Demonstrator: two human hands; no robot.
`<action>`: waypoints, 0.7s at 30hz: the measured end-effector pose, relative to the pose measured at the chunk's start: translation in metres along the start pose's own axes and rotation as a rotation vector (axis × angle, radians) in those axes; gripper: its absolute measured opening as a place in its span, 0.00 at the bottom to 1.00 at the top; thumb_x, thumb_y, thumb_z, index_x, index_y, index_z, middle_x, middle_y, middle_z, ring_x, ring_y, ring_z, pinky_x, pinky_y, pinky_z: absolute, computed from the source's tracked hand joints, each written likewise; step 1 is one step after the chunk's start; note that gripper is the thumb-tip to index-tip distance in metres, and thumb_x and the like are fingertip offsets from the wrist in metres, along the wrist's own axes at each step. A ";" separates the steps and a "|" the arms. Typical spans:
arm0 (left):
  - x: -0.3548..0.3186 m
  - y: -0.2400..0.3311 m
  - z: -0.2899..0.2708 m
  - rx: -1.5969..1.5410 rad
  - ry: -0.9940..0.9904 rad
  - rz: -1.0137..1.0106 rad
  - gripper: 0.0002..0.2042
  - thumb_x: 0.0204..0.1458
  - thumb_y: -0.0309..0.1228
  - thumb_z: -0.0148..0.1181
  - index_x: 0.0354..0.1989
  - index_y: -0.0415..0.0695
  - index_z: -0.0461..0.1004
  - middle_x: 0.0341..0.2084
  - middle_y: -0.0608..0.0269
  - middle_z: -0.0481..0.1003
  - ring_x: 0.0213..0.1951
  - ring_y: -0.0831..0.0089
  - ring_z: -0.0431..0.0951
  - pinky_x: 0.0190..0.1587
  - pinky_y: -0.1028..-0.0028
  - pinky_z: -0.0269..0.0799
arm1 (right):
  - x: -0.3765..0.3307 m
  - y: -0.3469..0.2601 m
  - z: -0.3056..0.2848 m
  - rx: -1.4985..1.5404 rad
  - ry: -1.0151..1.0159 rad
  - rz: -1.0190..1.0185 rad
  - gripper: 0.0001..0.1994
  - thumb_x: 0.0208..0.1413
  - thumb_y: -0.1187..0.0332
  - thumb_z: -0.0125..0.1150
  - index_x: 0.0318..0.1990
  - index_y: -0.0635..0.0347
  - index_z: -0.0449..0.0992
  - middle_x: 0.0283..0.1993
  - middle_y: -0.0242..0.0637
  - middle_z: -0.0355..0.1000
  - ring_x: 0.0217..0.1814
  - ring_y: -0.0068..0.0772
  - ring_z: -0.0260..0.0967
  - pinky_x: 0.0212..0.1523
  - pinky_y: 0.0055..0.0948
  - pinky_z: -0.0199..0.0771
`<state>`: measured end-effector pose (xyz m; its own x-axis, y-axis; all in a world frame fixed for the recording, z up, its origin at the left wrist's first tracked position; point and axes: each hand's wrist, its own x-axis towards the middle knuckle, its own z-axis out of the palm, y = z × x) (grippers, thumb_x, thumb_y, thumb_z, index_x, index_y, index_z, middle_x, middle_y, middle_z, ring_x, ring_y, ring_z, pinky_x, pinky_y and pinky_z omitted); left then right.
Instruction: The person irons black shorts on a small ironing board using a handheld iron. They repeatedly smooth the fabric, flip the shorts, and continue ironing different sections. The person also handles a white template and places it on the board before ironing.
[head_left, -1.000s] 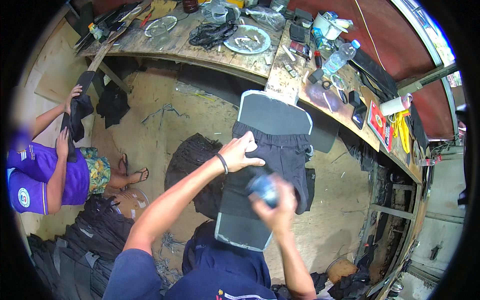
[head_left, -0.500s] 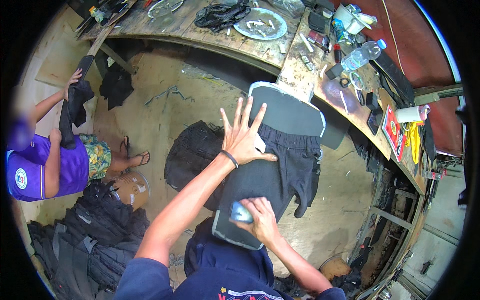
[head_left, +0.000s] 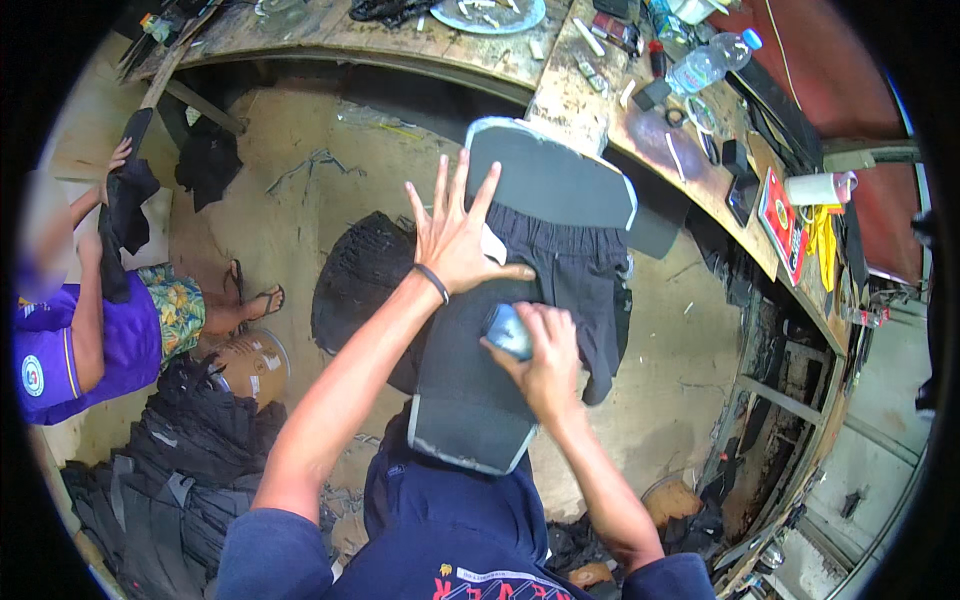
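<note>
- Black garment (head_left: 565,285), spread on the dark board (head_left: 550,170), right beneath the right hand (head_left: 545,365), waistband (head_left: 575,238) at twelve o'clock!
- That hand's wrapped around a blue object (head_left: 507,332).
- Eleven o'clock: left hand (head_left: 455,245), fingers splayed wide, white piece (head_left: 492,246) by its thumb.
- Bottle (head_left: 712,62) at one.

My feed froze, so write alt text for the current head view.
A person's right hand holds a rounded bluish object over a black garment on a dark board; the left hand, spread open, is by the waistband. At left, a co-worker in purple holds dark cloth.
</note>
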<state>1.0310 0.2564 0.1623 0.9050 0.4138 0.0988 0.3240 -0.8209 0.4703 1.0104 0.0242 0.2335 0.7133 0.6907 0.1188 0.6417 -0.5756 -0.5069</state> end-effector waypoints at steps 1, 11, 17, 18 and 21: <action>-0.001 0.001 -0.001 0.015 -0.033 -0.008 0.80 0.21 0.84 0.71 0.87 0.60 0.45 0.86 0.42 0.34 0.85 0.35 0.34 0.73 0.15 0.26 | -0.016 -0.004 0.001 0.028 -0.035 -0.018 0.33 0.41 0.61 0.89 0.53 0.63 0.80 0.51 0.44 0.78 0.54 0.51 0.74 0.55 0.47 0.76; -0.037 -0.002 -0.013 -0.146 0.315 0.094 0.63 0.39 0.70 0.79 0.83 0.52 0.57 0.82 0.42 0.52 0.83 0.42 0.48 0.82 0.38 0.42 | -0.022 0.064 -0.068 0.752 0.010 0.699 0.36 0.62 0.47 0.75 0.68 0.66 0.75 0.65 0.50 0.76 0.64 0.37 0.75 0.65 0.41 0.75; -0.199 0.003 -0.007 -1.200 -0.168 -0.438 0.35 0.69 0.40 0.67 0.78 0.36 0.60 0.69 0.54 0.72 0.67 0.67 0.72 0.71 0.66 0.66 | -0.124 0.110 -0.003 0.838 -0.355 0.715 0.38 0.60 0.39 0.75 0.58 0.71 0.81 0.47 0.39 0.83 0.49 0.26 0.77 0.53 0.31 0.78; -0.238 0.012 -0.022 -1.175 -0.163 -0.373 0.33 0.71 0.36 0.65 0.78 0.36 0.60 0.67 0.56 0.74 0.65 0.71 0.74 0.71 0.68 0.67 | -0.157 0.096 -0.001 0.915 -0.367 0.661 0.39 0.59 0.38 0.76 0.57 0.72 0.82 0.47 0.39 0.82 0.49 0.27 0.77 0.54 0.32 0.78; -0.339 0.054 -0.082 -1.017 -0.586 -0.784 0.33 0.68 0.39 0.69 0.75 0.37 0.64 0.61 0.57 0.77 0.62 0.67 0.75 0.66 0.60 0.73 | -0.260 0.041 -0.035 0.757 -0.584 0.748 0.46 0.57 0.35 0.75 0.65 0.73 0.78 0.61 0.56 0.80 0.63 0.45 0.78 0.66 0.42 0.76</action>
<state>0.7190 0.1044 0.2260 0.6486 0.1962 -0.7354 0.6796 0.2859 0.6756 0.8613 -0.1939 0.2115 0.4776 0.5030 -0.7203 -0.3401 -0.6501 -0.6795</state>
